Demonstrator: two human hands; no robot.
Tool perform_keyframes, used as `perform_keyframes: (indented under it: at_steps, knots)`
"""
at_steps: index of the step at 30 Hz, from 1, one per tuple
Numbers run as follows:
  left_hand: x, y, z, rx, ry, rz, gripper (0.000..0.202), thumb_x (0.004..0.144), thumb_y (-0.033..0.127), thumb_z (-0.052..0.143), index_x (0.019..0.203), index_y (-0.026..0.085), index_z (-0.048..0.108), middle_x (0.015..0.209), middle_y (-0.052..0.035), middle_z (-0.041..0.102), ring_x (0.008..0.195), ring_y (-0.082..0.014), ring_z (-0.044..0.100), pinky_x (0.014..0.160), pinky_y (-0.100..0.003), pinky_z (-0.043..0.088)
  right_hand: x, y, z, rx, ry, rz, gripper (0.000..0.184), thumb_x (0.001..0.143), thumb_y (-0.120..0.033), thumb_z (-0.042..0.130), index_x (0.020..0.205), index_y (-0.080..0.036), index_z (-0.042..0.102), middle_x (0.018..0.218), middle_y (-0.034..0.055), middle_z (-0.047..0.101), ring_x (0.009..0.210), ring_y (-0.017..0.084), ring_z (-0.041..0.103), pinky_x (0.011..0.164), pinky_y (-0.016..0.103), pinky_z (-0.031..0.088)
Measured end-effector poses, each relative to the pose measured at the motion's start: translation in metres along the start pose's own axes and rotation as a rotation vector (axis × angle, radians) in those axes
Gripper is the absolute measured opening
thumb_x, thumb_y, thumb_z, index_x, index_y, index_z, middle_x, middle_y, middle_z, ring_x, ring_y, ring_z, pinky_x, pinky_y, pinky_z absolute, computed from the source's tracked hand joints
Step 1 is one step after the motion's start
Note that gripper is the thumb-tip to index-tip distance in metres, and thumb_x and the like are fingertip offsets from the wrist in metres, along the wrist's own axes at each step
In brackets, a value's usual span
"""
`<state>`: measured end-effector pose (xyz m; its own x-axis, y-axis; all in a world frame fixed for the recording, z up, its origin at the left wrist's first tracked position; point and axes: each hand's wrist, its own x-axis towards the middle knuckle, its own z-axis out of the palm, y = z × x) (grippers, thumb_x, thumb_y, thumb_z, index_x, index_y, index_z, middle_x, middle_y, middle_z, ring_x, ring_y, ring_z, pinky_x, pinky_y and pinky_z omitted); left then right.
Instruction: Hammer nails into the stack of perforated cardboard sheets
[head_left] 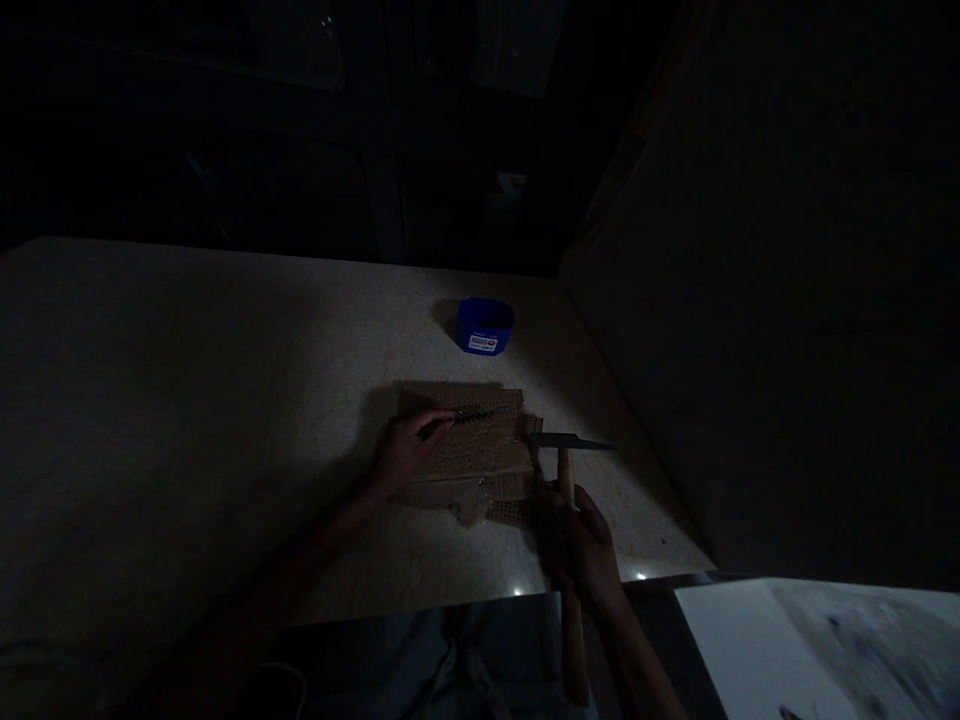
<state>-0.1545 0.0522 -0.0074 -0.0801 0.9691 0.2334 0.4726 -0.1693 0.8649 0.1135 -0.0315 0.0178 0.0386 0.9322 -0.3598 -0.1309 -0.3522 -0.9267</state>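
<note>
My right hand (589, 545) is wrapped round the wooden handle of a hammer (565, 470). The hammer's dark metal head sits just right of a piece of brown cardboard (480, 455) full of small holes. Between the pinched thumb and fingers of my left hand (409, 445) is one end of a thin, dark, jagged metal strip (476, 413). The strip lies over the upper part of the cardboard, pointing right; dim light hides its exact kind. Torn cardboard and clear tape show along the near edge.
Behind the cardboard stands a blue plastic tub (485, 328) with a white label. A tall dark panel (787, 280) borders the pale tabletop (225, 380) on the right. Below its front edge, at lower right, is a white surface (810, 640). The background is very dark.
</note>
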Motion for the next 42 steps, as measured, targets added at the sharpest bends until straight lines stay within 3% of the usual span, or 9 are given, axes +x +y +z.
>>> perform_keyframes:
  at_steps: [7, 10, 12, 16, 19, 28, 35, 39, 42]
  knots:
    - [-0.001, -0.006, 0.004, -0.019, 0.040, 0.055, 0.025, 0.087, 0.034, 0.063, 0.108, 0.023, 0.072, 0.108, -0.0033, 0.077, 0.099, -0.0190, 0.072, 0.092, -0.035, 0.057, -0.007, -0.029, 0.015, -0.222, -0.052, -0.090, 0.043, 0.083, -0.058, 0.066, 0.102, -0.019, 0.063, 0.058, -0.0066, 0.045, 0.042, 0.007, 0.036, 0.036, 0.017, 0.028]
    - [-0.002, -0.007, 0.006, -0.038, 0.026, 0.046, 0.027, 0.087, 0.031, 0.064, 0.112, 0.023, 0.070, 0.104, -0.0028, 0.077, 0.096, -0.0185, 0.072, 0.090, -0.034, 0.058, -0.006, -0.047, 0.024, -0.320, -0.094, -0.102, 0.045, 0.087, -0.059, 0.060, 0.107, -0.019, 0.064, 0.058, -0.0068, 0.045, 0.041, 0.007, 0.034, 0.035, 0.018, 0.025]
    - [-0.003, -0.007, 0.007, -0.039, 0.026, 0.037, 0.028, 0.086, 0.030, 0.064, 0.113, 0.023, 0.069, 0.101, -0.0024, 0.078, 0.094, -0.0185, 0.073, 0.089, -0.034, 0.058, -0.004, -0.056, 0.031, -0.394, -0.140, -0.142, 0.045, 0.090, -0.058, 0.056, 0.111, -0.019, 0.064, 0.063, -0.0044, 0.052, 0.045, 0.009, 0.041, 0.038, 0.019, 0.030]
    - [-0.004, -0.007, 0.008, -0.034, 0.032, 0.015, 0.026, 0.085, 0.027, 0.065, 0.110, 0.023, 0.069, 0.101, -0.0024, 0.078, 0.095, -0.0187, 0.073, 0.089, -0.034, 0.058, 0.005, -0.067, 0.046, -0.555, -0.318, -0.303, 0.042, 0.097, -0.050, 0.050, 0.119, -0.018, 0.065, 0.092, 0.0054, 0.070, 0.080, 0.019, 0.064, 0.066, 0.025, 0.050]
    - [-0.004, -0.008, 0.008, -0.016, 0.033, -0.004, 0.025, 0.084, 0.023, 0.066, 0.108, 0.022, 0.070, 0.104, -0.0032, 0.077, 0.095, -0.0191, 0.073, 0.089, -0.034, 0.058, 0.011, -0.070, 0.054, -0.638, -0.396, -0.385, 0.042, 0.100, -0.047, 0.045, 0.124, -0.018, 0.064, 0.105, 0.0083, 0.072, 0.097, 0.023, 0.066, 0.082, 0.030, 0.051]
    - [-0.003, -0.004, 0.008, 0.009, 0.017, -0.050, 0.024, 0.084, 0.017, 0.061, 0.105, 0.022, 0.071, 0.110, -0.0042, 0.076, 0.102, -0.0203, 0.071, 0.094, -0.036, 0.056, 0.008, -0.088, 0.065, -0.758, -0.386, -0.503, 0.042, 0.102, -0.044, 0.042, 0.131, -0.019, 0.059, 0.104, 0.0074, 0.075, 0.085, 0.020, 0.071, 0.070, 0.026, 0.051]
    - [-0.002, -0.005, 0.010, 0.018, 0.020, -0.101, 0.019, 0.080, 0.018, 0.066, 0.098, 0.023, 0.068, 0.092, -0.0010, 0.077, 0.086, -0.0176, 0.073, 0.080, -0.030, 0.059, 0.022, -0.068, 0.069, -0.909, -0.446, -0.420, 0.036, 0.102, -0.035, 0.043, 0.126, -0.017, 0.062, 0.103, 0.0110, 0.076, 0.083, 0.022, 0.071, 0.068, 0.026, 0.049]
    - [0.000, -0.003, 0.010, -0.032, 0.007, -0.123, 0.023, 0.079, 0.013, 0.064, 0.100, 0.022, 0.066, 0.098, -0.0013, 0.077, 0.092, -0.0173, 0.073, 0.082, -0.029, 0.059, 0.017, -0.073, 0.067, -0.871, -0.420, -0.442, 0.038, 0.102, -0.038, 0.041, 0.125, -0.016, 0.063, 0.090, 0.0078, 0.076, 0.073, 0.019, 0.069, 0.062, 0.024, 0.048]
    - [0.001, 0.000, 0.009, -0.087, -0.010, -0.132, 0.022, 0.080, 0.012, 0.063, 0.099, 0.022, 0.066, 0.102, -0.0020, 0.076, 0.095, -0.0177, 0.073, 0.086, -0.031, 0.059, 0.012, -0.082, 0.067, -0.828, -0.353, -0.501, 0.039, 0.102, -0.041, 0.041, 0.122, -0.016, 0.063, 0.090, 0.0079, 0.076, 0.073, 0.020, 0.070, 0.062, 0.024, 0.049]
